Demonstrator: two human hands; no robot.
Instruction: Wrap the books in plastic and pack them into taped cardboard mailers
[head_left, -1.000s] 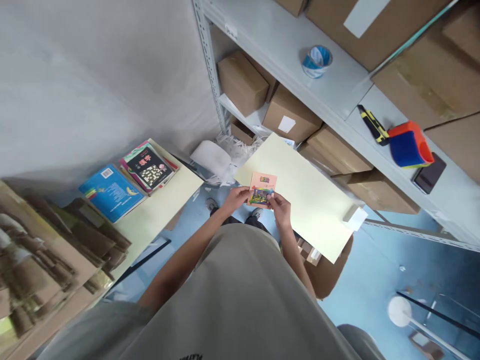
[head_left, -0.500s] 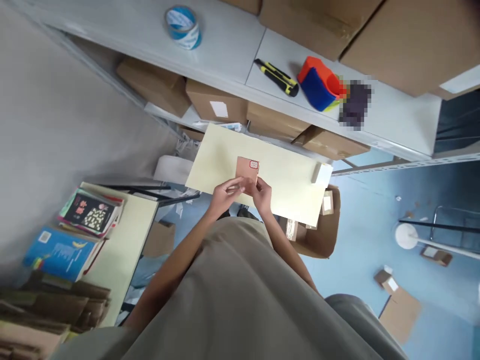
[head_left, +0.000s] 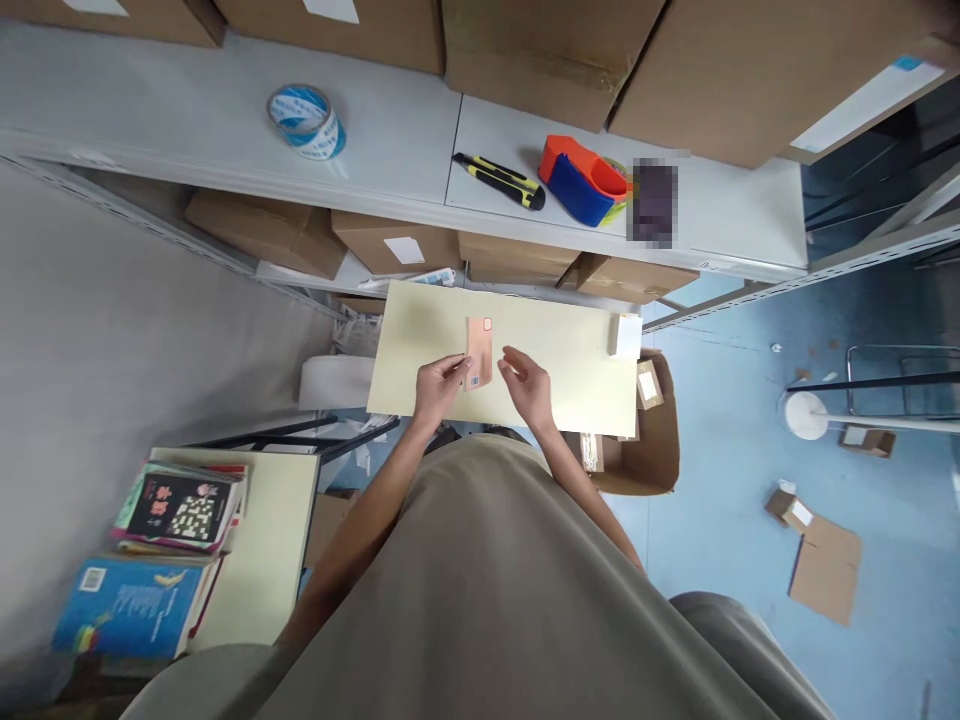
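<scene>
A thin salmon-pink booklet (head_left: 480, 350), with a small framed label near its top and a barcode near its bottom, is over the pale yellow tabletop (head_left: 551, 370). My left hand (head_left: 441, 388) pinches it by the lower left edge between thumb and fingers. To the right of it, separated by a small gap, my right hand (head_left: 527, 386) hovers with thumb and fingers apart and nothing in them. A small white box (head_left: 625, 335) stands at the tabletop's right end.
On the grey shelf (head_left: 397, 130) ahead are a tape roll (head_left: 306, 122), a box cutter (head_left: 499, 181) and an orange-and-blue tape dispenser (head_left: 583, 180). An open carton (head_left: 656, 450) sits below right. Books (head_left: 135, 605) are stacked on a side table at left.
My right hand has let go of the booklet and moved right. The booklet is turned and looks narrower, with its barcode showing, still in my left hand. The view has shifted.
</scene>
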